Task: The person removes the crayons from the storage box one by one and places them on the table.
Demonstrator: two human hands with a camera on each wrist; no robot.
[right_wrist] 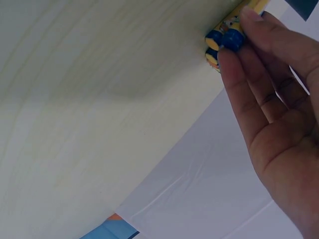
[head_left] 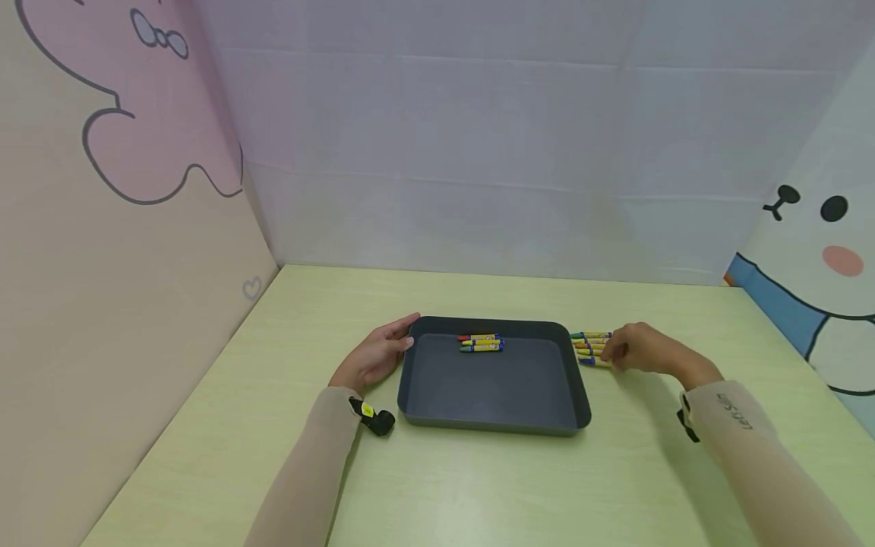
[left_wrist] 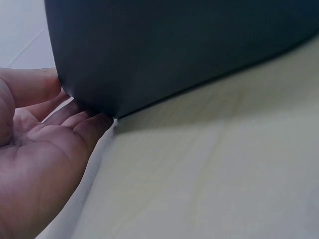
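A dark grey rectangular tray [head_left: 492,391] lies on the table with three crayons [head_left: 481,347] near its far wall: a red-tipped, a yellow-tipped and a green-tipped one. My left hand [head_left: 374,358] holds the tray at its far left corner, thumb against the outer wall and fingertips at the bottom edge. Right of the tray, several yellow-wrapped crayons [head_left: 591,335] lie side by side. My right hand [head_left: 639,348] is over their right ends. In the right wrist view its thumb and fingers pinch the blue end of one crayon [right_wrist: 233,39]; other crayon ends sit beside it.
The pale wooden table [head_left: 451,494] meets a whitish back wall [head_left: 437,167]. Printed side panels stand left and right, the right one with a cartoon animal. A black wrist camera [head_left: 378,419] sits on the left sleeve, near the tray's near left corner.
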